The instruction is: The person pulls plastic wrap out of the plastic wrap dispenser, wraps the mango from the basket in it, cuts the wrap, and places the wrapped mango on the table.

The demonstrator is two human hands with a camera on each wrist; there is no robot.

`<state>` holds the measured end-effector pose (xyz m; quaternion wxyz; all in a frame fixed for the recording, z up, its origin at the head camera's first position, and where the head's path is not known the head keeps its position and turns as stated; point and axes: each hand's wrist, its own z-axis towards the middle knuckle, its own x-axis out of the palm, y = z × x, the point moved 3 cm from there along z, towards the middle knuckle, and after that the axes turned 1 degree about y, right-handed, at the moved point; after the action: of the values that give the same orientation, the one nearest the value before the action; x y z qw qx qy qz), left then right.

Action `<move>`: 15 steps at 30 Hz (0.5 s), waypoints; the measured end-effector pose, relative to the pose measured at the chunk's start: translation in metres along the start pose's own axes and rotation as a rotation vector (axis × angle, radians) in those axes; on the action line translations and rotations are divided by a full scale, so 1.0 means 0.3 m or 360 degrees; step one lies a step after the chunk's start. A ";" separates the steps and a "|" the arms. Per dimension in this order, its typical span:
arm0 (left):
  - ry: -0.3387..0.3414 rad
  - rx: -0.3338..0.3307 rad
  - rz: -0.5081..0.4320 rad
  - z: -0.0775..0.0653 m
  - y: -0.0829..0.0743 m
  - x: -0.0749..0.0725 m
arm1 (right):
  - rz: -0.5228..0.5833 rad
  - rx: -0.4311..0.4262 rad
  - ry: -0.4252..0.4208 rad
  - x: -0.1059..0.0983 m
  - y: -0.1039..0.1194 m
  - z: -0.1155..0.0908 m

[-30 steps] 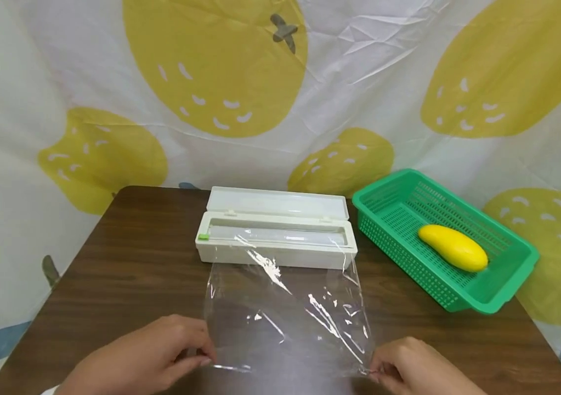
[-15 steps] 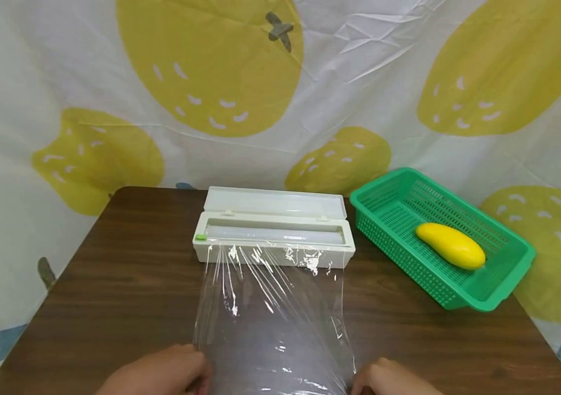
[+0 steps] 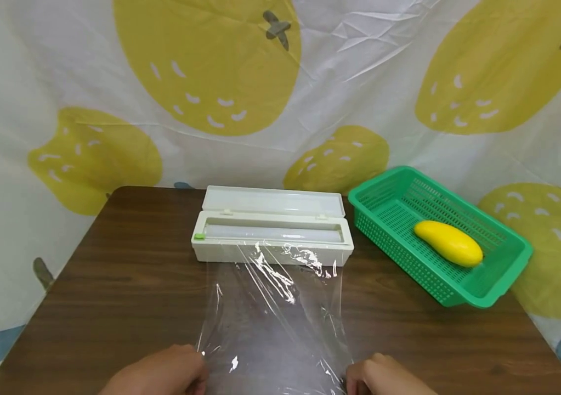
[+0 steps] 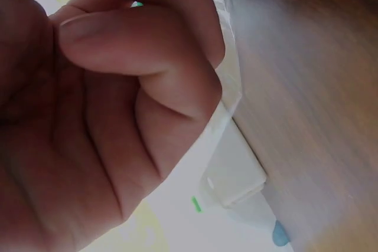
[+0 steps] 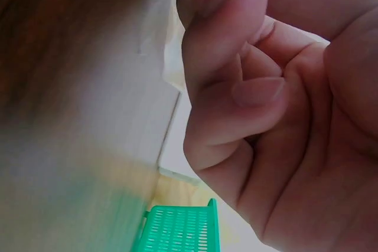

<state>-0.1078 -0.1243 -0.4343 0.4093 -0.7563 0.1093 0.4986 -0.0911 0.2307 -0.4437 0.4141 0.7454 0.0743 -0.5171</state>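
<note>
A sheet of clear plastic wrap (image 3: 272,318) stretches from a white wrap dispenser (image 3: 272,254) toward the near edge of the head view. My left hand (image 3: 162,373) grips the sheet's left near corner, and my right hand (image 3: 384,376) grips the right one. Both hands are partly cut off at the bottom of that view. In the left wrist view, curled fingers (image 4: 171,69) show beside the film; the right wrist view has curled fingers (image 5: 224,110) too. The dispenser's lid (image 3: 272,201) stands open behind the wrap roll (image 3: 272,233). The pinching fingertips are mostly hidden.
A green slider (image 3: 199,236) sits at the dispenser's left end. To its right stands a green basket (image 3: 507,274) holding a yellow elongated fruit or vegetable (image 3: 449,243). A lemon-print cloth (image 3: 241,159) hangs behind the brown wooden table (image 3: 127,285).
Both hands have drawn the plastic wrap nearer and lower, lengthening the sheet out of the dispenser. Over the last half second they have barely moved, and the film's folds have eased.
</note>
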 end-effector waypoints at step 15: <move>0.0157 -0.0224 -0.0189 0.015 -0.020 -0.013 | -0.0051 0.0176 0.0011 0.018 -0.024 -0.011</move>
<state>-0.1093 -0.1181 -0.4287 0.3781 -0.8119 0.0492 0.4421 -0.0902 0.2360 -0.4518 0.3637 0.7676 0.0588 -0.5244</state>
